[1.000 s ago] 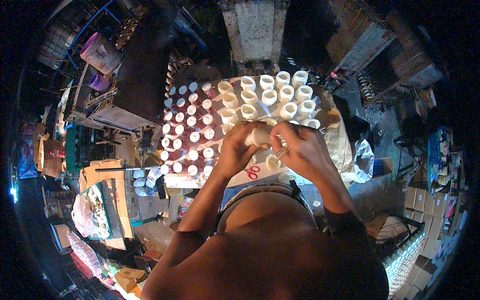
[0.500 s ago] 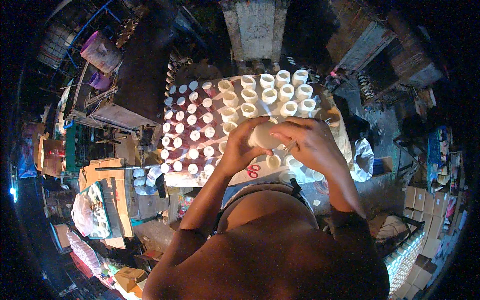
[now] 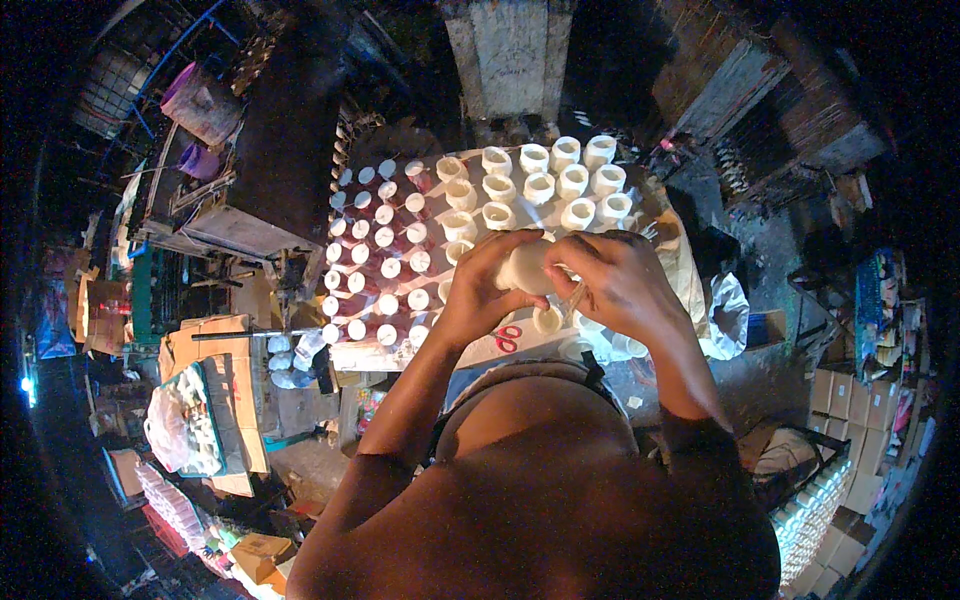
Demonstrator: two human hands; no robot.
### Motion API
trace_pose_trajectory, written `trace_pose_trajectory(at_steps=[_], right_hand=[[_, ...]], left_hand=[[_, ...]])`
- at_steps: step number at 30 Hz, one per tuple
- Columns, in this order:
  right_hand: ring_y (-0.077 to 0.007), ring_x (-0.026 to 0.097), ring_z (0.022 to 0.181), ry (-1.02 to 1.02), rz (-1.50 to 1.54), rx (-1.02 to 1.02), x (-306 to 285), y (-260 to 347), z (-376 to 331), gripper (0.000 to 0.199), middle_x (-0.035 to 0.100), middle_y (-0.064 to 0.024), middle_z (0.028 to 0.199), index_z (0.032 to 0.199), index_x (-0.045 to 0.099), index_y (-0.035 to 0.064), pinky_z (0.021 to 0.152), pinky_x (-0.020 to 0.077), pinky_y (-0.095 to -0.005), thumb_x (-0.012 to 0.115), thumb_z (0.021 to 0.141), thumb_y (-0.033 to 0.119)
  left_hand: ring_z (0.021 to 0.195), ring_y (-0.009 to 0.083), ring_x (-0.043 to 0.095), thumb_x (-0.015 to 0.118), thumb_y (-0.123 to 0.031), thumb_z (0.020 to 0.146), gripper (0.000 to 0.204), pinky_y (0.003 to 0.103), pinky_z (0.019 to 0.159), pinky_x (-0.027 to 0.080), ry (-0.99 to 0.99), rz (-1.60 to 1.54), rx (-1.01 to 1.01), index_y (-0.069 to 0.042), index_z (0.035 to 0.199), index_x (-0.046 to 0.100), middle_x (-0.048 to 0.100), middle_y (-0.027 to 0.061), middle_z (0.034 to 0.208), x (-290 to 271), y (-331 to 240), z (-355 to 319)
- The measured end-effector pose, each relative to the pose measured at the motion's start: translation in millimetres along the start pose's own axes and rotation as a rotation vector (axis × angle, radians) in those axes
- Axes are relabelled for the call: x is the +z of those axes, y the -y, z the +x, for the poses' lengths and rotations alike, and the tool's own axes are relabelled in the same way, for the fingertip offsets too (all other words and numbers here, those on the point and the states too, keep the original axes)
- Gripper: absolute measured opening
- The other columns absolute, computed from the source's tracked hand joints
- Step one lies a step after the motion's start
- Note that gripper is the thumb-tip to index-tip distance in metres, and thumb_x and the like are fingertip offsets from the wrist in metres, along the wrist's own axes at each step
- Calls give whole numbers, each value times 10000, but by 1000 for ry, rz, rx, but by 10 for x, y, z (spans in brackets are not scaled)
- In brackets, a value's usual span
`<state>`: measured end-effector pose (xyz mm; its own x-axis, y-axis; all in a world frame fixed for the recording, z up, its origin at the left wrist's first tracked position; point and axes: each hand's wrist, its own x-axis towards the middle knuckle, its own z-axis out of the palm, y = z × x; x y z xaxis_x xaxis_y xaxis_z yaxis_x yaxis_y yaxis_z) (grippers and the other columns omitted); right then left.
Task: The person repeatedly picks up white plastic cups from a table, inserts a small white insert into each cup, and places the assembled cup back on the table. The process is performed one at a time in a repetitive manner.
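Over the near side of a work table (image 3: 672,240), my left hand (image 3: 480,295) is wrapped round a pale, rounded cup-like piece (image 3: 524,268), tilted with one flat round face toward me. My right hand (image 3: 622,285) has its fingers curled and pinched at that piece's right edge. Thin pale strands show below those fingers, but what they grip is too small to make out. Past my hands stand rows of white open-topped jars (image 3: 573,181). Red-handled scissors (image 3: 508,339) lie on the table below my left hand.
Rows of dark red cylinders with white round tops (image 3: 387,237) fill the table's left side. A white plastic bag (image 3: 727,320) hangs near its right edge. A cardboard sheet with a tray (image 3: 205,420) sits at the left; stacked cartons (image 3: 850,400) stand at the right.
My right fingers have drawn back slightly from the cup-like piece's face and curled more tightly at its edge. My left hand keeps its hold with hardly any shift.
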<state>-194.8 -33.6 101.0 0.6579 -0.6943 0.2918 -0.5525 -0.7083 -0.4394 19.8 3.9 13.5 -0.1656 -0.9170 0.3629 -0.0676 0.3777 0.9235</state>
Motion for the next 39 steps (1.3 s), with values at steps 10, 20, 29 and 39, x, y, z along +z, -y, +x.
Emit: trace_pose_trajectory(at_steps=[10,20,29,39], right_hand=[[-294,705,760,24,30,-11,-65,-80,24,117,720,-80,857,974,761,116,683,563,-400,774,865,155],[-287,712,747,-105,41,-32,-50,-43,13,132,726,-56,874,939,721,109,664,562,-389,795,830,112],[-288,699,733,-53,31,-75,-33,-54,23,159,707,-50,860,908,701,116,649,554,-394,765,769,76],[-305,701,814,132,46,18,27,-184,80,181,709,-70,864,989,722,126,694,540,-407,773,816,136]], left_hand=[[1147,284,646,931,-158,680,643,391,990,484,28,47,21,-21,1245,656,691,132,1218,17,-9,62],[1136,283,643,930,-126,687,598,396,982,485,47,5,-20,-26,1214,664,694,125,1217,-54,60,12],[1140,293,636,928,-130,688,608,407,987,478,65,35,-1,-18,1220,656,693,136,1212,-31,57,-3],[1124,281,643,887,-140,774,585,387,972,489,104,132,-22,-34,1255,571,660,132,1203,-8,3,88]])
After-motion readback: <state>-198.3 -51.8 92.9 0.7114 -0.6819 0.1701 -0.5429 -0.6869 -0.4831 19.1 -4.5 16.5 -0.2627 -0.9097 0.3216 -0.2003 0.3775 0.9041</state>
